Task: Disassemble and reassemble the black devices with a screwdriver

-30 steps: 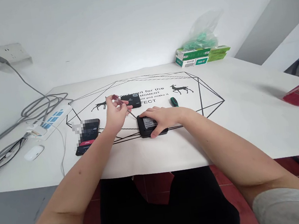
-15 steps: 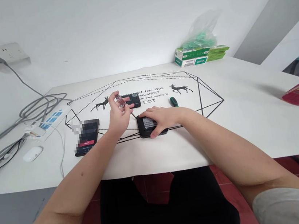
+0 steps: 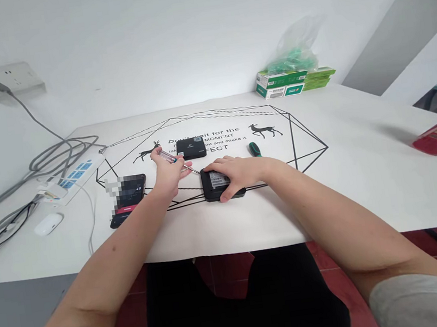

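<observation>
Black casing (image 3: 215, 180), label uppermost, is clasped from above on the white table (image 3: 219, 228) by the right hand (image 3: 234, 175). A clear-handled screwdriver (image 3: 168, 156) is gripped by the left hand (image 3: 168, 175), its tip at the casing's far-left corner. Beyond are laid a green-and-black tool handle (image 3: 254, 149) and a flat black box (image 3: 191, 148); green cartons (image 3: 282, 77) are stacked near the wall (image 3: 146, 44).

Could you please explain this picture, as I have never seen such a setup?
No machine here: these are a person's bare hands, seen from a camera worn on the head. The left hand holds a slim, clear-handled screwdriver with a metal shaft, pointing towards a flat, black, plastic-looking box. The right hand lies across that box. On the white printed tabletop also lie a second flat black box, a green-and-black tool handle, a dark rectangular phone and a white power strip.
</observation>
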A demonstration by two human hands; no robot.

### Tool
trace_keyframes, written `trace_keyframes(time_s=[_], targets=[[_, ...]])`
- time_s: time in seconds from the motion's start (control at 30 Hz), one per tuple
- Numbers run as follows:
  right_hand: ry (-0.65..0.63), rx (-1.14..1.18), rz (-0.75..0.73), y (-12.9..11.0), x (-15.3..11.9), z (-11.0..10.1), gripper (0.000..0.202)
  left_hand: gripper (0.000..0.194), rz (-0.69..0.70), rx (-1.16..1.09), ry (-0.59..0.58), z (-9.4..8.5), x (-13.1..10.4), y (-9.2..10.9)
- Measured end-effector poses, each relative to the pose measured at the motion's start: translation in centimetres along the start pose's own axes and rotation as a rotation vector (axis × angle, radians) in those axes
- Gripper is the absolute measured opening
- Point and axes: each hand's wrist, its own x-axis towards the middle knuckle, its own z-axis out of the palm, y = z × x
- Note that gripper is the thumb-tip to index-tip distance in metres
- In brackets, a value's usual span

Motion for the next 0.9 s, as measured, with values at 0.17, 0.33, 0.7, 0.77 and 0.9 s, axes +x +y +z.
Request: trace_keyframes(time_s=[0.17, 0.33, 0.7, 0.77, 0.9], targets=[[0.006, 0.021, 0.002, -0.2, 0.0, -0.1, 0.108, 0.075, -0.087, -0.087, 0.021, -0.2, 0.1, -0.3], [-0.008, 0.019, 0.010, -0.6, -0.2, -0.3, 0.110, 0.086, -0.229, -0.142, 0.069, -0.4, 0.8, -0.6], [0.009, 0.013, -0.074, 0.7, 0.4, 0.2, 0.106, 0.092, -0.185, -0.035, -0.026, -0.3, 0.7, -0.4], [0.014, 0.009, -0.078, 0.8, 0.5, 0.2, 0.105, 0.093, -0.174, -0.023, -0.048, -0.1, 0.4, -0.4], [0.018, 0.020, -0.070, 0.5, 0.3, 0.0, 0.102, 0.097, -0.184, 0.015, -0.086, 0.0, 0.0, -0.1]])
